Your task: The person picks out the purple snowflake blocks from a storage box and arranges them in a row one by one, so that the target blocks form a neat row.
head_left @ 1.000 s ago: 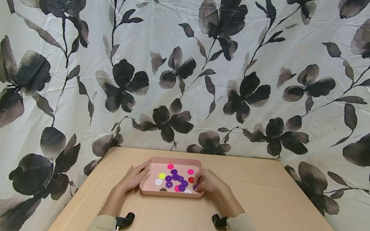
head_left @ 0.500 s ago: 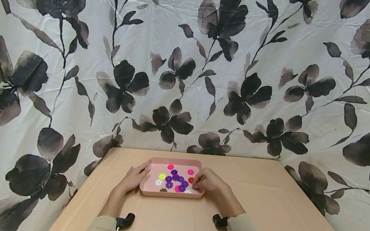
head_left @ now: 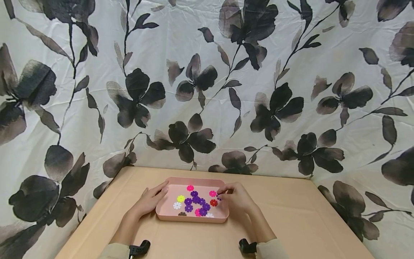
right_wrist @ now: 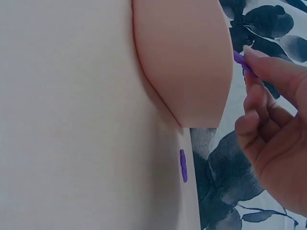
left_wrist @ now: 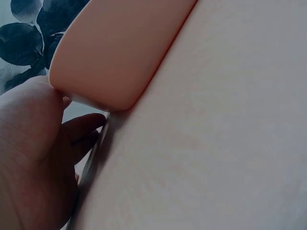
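A shallow pink tray (head_left: 191,218) holds several small flower-shaped discs, with a cluster of purple discs (head_left: 196,200) in the middle. My right hand (head_left: 238,198) is over the tray's right side. Between thumb and fingertips it pinches a purple flower-shaped disc (right_wrist: 241,59), mostly hidden by the fingers in the head view. My left hand (head_left: 150,198) rests along the tray's left end, its fingers straight against the rim. In the left wrist view the left hand (left_wrist: 33,153) is beside the tray's outer wall (left_wrist: 115,52).
Around the cluster lie a yellow disc (head_left: 180,198), a white disc (head_left: 176,205), a red disc (head_left: 214,203) and pink discs. Another purple disc (right_wrist: 183,166) is on the table beside the tray. A floral cloth (head_left: 194,108) hangs behind the table (head_left: 275,201).
My right hand has moved up and away from the tray's near right corner toward its far right side, still pinching the purple disc. The left hand stays in place.
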Action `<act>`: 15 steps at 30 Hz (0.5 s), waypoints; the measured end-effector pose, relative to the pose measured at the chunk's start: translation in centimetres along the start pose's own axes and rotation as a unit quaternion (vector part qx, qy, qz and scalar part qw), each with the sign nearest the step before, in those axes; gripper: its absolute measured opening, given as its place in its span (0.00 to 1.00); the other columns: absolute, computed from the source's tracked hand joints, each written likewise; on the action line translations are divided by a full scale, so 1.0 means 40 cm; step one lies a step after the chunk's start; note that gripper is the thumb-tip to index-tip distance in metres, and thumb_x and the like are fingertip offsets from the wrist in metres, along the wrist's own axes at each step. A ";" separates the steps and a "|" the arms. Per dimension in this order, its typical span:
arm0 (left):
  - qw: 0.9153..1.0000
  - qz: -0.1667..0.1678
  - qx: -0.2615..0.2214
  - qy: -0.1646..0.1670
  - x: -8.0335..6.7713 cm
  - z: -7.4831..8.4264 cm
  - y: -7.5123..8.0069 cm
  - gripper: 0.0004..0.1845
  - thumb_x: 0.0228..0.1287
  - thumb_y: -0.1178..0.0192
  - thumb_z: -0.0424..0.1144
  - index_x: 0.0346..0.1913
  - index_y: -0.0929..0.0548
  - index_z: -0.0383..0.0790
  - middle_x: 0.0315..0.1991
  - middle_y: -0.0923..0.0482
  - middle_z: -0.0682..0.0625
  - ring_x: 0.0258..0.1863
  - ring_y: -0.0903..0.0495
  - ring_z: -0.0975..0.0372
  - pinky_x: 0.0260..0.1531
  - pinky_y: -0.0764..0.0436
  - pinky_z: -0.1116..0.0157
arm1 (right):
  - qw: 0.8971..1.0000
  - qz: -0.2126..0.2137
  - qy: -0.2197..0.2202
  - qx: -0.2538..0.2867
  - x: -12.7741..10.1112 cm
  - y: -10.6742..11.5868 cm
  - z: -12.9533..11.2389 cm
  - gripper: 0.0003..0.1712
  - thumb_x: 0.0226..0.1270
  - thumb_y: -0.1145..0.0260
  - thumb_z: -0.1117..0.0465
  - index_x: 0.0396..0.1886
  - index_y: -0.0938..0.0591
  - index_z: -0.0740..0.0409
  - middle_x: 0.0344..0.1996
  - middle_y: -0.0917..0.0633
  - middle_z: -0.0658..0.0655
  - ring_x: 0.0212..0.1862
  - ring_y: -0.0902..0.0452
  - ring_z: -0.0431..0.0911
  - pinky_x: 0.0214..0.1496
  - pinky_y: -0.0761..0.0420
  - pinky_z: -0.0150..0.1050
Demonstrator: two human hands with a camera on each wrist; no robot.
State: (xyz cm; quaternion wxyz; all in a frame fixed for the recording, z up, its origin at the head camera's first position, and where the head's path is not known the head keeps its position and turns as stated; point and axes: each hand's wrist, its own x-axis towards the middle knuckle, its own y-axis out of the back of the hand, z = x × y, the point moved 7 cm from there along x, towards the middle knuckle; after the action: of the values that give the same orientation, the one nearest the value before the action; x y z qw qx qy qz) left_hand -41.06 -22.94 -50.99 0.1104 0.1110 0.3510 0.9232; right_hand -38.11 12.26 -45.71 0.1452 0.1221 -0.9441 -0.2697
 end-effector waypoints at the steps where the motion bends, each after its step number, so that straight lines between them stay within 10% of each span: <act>1: 1.000 0.001 0.001 0.000 0.000 0.000 -0.001 0.31 0.84 0.56 0.56 0.82 0.38 0.49 0.81 0.40 0.47 0.81 0.42 0.42 0.77 0.72 0.31 | 1.000 0.004 0.000 0.006 0.001 0.005 0.003 0.07 0.66 0.26 0.66 0.44 0.08 0.58 0.38 0.09 0.55 0.36 0.22 0.44 0.35 0.21 0.28; 10: 1.000 0.006 0.002 0.003 0.009 0.002 -0.006 0.30 0.84 0.55 0.55 0.82 0.37 0.49 0.81 0.40 0.47 0.81 0.42 0.42 0.77 0.72 0.31 | 0.996 0.053 -0.022 0.062 0.009 0.052 0.041 0.14 0.70 0.30 0.71 0.53 0.11 0.62 0.44 0.09 0.61 0.39 0.18 0.48 0.45 0.09 0.52; 15: 1.000 0.009 0.003 0.004 0.012 0.001 -0.010 0.30 0.84 0.55 0.55 0.82 0.38 0.49 0.81 0.40 0.47 0.81 0.42 0.42 0.77 0.73 0.31 | 0.993 0.094 -0.032 0.060 0.012 0.086 0.064 0.13 0.69 0.29 0.69 0.52 0.11 0.60 0.44 0.10 0.60 0.39 0.18 0.48 0.43 0.09 0.42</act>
State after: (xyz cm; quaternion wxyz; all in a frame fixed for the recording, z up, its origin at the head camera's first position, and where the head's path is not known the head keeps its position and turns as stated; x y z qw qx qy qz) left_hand -41.46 -22.48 -51.18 0.1007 0.1101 0.3528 0.9237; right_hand -39.95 16.15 -45.82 0.1321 0.0325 -0.9701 -0.2011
